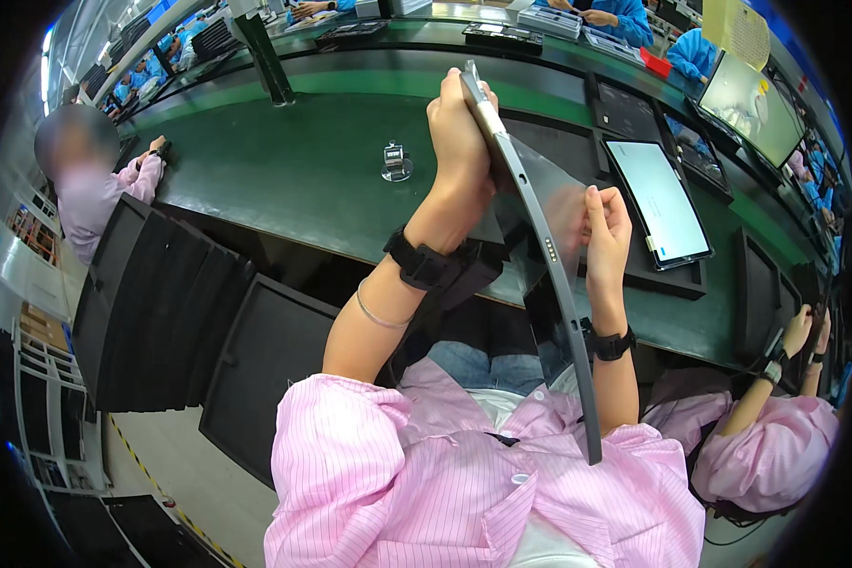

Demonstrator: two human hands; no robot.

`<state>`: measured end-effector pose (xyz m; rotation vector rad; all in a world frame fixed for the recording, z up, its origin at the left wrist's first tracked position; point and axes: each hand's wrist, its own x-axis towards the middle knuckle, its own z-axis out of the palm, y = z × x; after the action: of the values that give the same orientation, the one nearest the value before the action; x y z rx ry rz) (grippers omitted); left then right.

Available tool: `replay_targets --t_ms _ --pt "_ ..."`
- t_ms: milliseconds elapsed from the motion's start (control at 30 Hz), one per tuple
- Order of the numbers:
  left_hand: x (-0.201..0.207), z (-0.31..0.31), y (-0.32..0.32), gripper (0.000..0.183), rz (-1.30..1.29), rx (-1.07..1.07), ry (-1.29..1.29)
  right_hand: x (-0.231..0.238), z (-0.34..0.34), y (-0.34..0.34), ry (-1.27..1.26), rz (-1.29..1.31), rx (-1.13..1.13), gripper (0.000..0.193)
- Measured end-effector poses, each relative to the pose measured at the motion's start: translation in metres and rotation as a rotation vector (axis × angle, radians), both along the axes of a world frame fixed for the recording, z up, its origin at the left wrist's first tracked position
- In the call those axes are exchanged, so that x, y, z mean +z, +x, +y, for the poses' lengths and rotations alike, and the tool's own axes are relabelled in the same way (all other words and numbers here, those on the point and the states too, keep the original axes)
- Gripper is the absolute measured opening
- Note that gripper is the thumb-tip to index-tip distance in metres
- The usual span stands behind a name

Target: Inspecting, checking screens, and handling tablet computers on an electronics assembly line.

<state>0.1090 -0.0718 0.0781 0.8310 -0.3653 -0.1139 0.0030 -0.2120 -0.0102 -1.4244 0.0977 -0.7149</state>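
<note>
My left hand [461, 137] is wrapped round the upper end of a thin grey tablet [566, 298], which stands nearly edge-on to me above my lap. Its long edge shows a row of small contacts. A see-through film [541, 168] appears to reach from the tablet's upper part toward my right hand [611, 227]. The thumb and forefinger of that hand are pinched together at the film's edge, with the other fingers curled. Most of the tablet's broad face is hidden by the angle. Another tablet [660, 201] with a lit pale screen lies beyond my right hand.
A small metal tally counter [396, 163] stands on the green bench [303, 170]. Black trays [677, 279] lie at the right, with stacked black trays [151, 303] at my left. Co-workers sit on both sides, one's hand [797, 331] close at right. A monitor [753, 109] stands far right.
</note>
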Motion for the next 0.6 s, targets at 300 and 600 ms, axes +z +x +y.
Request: replay_targets --t_ms 300,600 --pt "0.009 0.008 -0.009 0.054 -0.188 0.039 0.087 0.004 0.005 -0.004 0.022 -0.054 0.01 0.023" --pt "-0.015 0.025 0.064 0.055 -0.623 -0.566 -0.449 0.056 -0.001 -0.006 -0.068 -0.15 0.058 0.02"
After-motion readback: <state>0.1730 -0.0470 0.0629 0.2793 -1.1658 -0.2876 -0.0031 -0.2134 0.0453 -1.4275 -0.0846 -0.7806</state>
